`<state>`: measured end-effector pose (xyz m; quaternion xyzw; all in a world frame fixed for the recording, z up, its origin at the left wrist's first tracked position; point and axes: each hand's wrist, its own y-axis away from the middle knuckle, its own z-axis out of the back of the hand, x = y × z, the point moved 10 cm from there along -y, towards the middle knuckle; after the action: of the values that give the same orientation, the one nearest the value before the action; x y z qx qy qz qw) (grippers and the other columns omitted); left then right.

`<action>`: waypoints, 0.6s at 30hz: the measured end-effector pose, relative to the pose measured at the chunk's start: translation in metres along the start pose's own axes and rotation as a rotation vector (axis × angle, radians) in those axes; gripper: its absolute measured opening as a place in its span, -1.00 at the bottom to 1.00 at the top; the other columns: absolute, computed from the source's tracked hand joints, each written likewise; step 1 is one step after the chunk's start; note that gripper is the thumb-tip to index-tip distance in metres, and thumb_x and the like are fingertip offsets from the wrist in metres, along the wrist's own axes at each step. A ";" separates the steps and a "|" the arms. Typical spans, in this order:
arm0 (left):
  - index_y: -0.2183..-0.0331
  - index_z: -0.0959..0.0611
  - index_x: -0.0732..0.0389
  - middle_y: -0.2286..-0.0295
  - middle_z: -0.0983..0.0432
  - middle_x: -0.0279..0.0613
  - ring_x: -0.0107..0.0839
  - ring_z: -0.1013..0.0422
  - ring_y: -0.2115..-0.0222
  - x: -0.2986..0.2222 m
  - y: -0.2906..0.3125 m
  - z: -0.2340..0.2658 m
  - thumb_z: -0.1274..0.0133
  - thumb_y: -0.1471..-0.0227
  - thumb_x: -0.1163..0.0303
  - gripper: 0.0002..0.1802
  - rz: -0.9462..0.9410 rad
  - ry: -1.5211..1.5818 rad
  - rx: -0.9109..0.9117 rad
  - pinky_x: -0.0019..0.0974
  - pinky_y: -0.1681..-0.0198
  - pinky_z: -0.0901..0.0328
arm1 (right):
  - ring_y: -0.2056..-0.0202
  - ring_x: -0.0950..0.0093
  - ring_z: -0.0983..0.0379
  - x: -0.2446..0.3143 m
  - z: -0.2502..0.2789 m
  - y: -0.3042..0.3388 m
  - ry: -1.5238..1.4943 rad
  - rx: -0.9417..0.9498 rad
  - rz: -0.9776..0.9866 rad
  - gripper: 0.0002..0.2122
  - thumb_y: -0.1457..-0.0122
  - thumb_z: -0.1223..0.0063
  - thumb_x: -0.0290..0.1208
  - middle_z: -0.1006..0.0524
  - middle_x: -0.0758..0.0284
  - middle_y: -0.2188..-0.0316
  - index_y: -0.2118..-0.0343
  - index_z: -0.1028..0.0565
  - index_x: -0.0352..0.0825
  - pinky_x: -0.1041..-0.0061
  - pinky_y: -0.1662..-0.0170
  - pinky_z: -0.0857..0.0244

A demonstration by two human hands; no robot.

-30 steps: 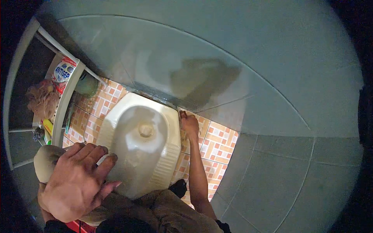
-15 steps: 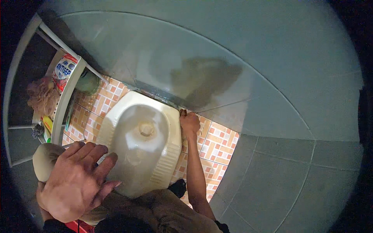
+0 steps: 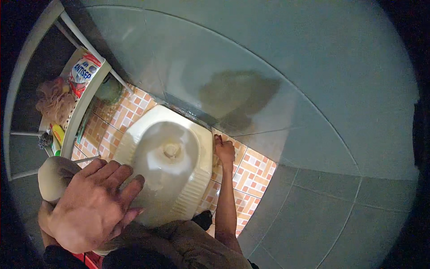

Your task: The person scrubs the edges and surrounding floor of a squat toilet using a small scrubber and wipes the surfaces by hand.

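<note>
A cream squat toilet (image 3: 205, 148) is set into the floor in front of me, with cloudy whitish water in its bowl. My right hand (image 3: 225, 151) reaches down to the floor tiles by its right rim. Its fingers are curled closed toward the tiles; whatever they hold, if anything, is hidden. Above my left knee (image 3: 53, 179) hangs my left hand (image 3: 96, 201), back upward, fingers loosely bent and thumb apart. Nothing shows in it.
At left stands a plastic shelf rack (image 3: 89, 105) carrying a white-and-red packet (image 3: 83, 74), a pinkish bath puff (image 3: 54, 101) and a yellow bottle (image 3: 58, 133). Grey-green tiled walls (image 3: 322, 206) close in the far and right sides. Patterned tiles (image 3: 253, 172) cover the floor.
My right hand has come slightly nearer to me along the toilet's right rim. The left hand stays over the knee. The view has shifted a little.
</note>
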<state>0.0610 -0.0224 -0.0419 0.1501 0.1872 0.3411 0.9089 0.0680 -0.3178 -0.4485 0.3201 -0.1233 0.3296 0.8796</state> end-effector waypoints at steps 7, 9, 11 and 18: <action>0.07 -0.62 0.26 0.15 -0.54 0.01 -0.04 -0.48 0.09 -0.001 0.001 0.000 -0.33 0.11 0.14 -0.42 0.000 0.001 -0.049 -0.04 -0.04 -0.34 | 0.05 -0.08 -0.56 0.025 -0.007 -0.012 0.095 0.031 0.009 -0.40 -0.27 0.11 0.16 -0.62 -0.11 0.16 0.16 -0.62 -0.43 -0.02 -0.03 -0.42; 0.07 -0.61 0.26 0.15 -0.54 0.01 -0.03 -0.47 0.09 -0.002 0.000 0.001 -0.34 0.11 0.14 -0.41 -0.003 -0.003 -0.043 -0.04 -0.04 -0.34 | 0.06 -0.06 -0.57 0.029 0.004 -0.009 0.155 -0.052 0.018 -0.41 -0.26 0.09 0.14 -0.62 -0.12 0.16 0.16 -0.62 -0.42 -0.03 -0.01 -0.43; 0.07 -0.61 0.26 0.15 -0.53 0.01 -0.03 -0.47 0.09 -0.002 0.001 0.001 -0.34 0.11 0.14 -0.41 0.004 -0.008 -0.037 -0.04 -0.04 -0.34 | 0.06 -0.07 -0.58 0.024 0.004 -0.003 0.127 -0.042 0.022 -0.42 -0.25 0.09 0.13 -0.62 -0.12 0.16 0.16 -0.62 -0.42 -0.03 -0.01 -0.43; 0.05 -0.60 0.26 0.13 -0.53 0.01 -0.02 -0.47 0.08 -0.003 -0.001 0.000 -0.34 0.10 0.14 -0.40 -0.004 -0.009 -0.038 -0.01 -0.05 -0.33 | 0.07 -0.07 -0.58 0.022 0.000 -0.014 0.168 -0.019 -0.029 -0.43 -0.23 0.03 0.13 -0.63 -0.09 0.14 0.15 -0.62 -0.41 -0.03 -0.01 -0.44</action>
<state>0.0593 -0.0253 -0.0413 0.1342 0.1768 0.3418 0.9132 0.0932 -0.3146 -0.4461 0.2847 -0.0474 0.3414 0.8945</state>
